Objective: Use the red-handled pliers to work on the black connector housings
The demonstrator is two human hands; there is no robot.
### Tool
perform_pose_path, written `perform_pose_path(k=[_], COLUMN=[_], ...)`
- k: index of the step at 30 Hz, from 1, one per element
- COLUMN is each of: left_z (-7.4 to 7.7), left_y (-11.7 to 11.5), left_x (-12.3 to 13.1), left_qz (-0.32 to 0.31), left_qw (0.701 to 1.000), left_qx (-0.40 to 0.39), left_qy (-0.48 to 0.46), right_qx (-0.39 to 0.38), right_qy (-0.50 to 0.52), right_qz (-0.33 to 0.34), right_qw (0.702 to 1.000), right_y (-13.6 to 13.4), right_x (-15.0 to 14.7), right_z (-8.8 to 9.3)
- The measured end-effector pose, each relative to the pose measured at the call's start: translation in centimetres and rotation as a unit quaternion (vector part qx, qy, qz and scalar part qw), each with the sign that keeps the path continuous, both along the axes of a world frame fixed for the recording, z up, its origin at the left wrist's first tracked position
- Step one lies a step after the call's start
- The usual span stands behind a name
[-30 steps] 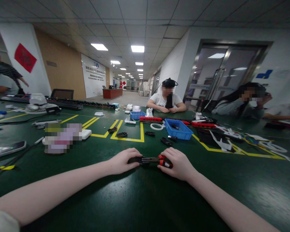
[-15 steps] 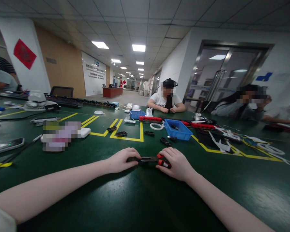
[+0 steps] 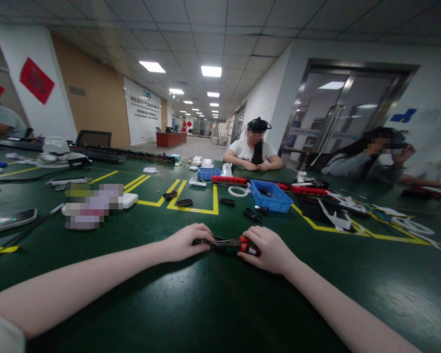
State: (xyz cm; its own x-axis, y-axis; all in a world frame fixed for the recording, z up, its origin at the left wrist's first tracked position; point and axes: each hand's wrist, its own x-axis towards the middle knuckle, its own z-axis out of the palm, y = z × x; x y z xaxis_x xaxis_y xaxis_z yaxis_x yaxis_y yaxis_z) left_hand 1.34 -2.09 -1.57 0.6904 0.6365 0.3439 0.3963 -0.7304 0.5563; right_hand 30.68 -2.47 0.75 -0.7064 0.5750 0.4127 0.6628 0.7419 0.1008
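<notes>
My right hand (image 3: 267, 247) is closed round the red and black handles of a pair of pliers (image 3: 231, 243). The jaws point left, toward my left hand (image 3: 189, 242). Between the fingers and thumb of that left hand is a small black part (image 3: 202, 241), mostly covered by the fingers, and the plier tips meet its right end. Whether the jaws bite on it I cannot tell. Beyond my hands lie several small black parts, among them one black piece (image 3: 252, 214) near the blue bin and another black piece (image 3: 184, 202) inside a yellow-taped outline.
A blue bin (image 3: 275, 206) with dark pieces in it stands ahead right, beside a white cable coil (image 3: 238, 191) and a red power strip (image 3: 230, 180). Left are a white case (image 3: 129, 200) and a phone (image 3: 11, 221). A person in a dark cap (image 3: 255, 152) sits opposite.
My hands stay nearly in place, with the pliers still against the black part. The handles shift very slightly to the right.
</notes>
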Motion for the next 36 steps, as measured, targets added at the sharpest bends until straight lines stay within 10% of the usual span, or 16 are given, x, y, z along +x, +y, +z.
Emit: perform_pose_path(k=[36], left_z=[-0.2], left_y=[0.2], left_x=[-0.1], left_qz=[-0.003], left_qw=[1.000], left_qx=[-0.005], left_qy=[-0.001], right_qx=[0.001], right_qy=[-0.009], right_qz=[-0.007], right_qw=[1.000], right_y=[0.1], right_x=[0.1], right_z=[0.1])
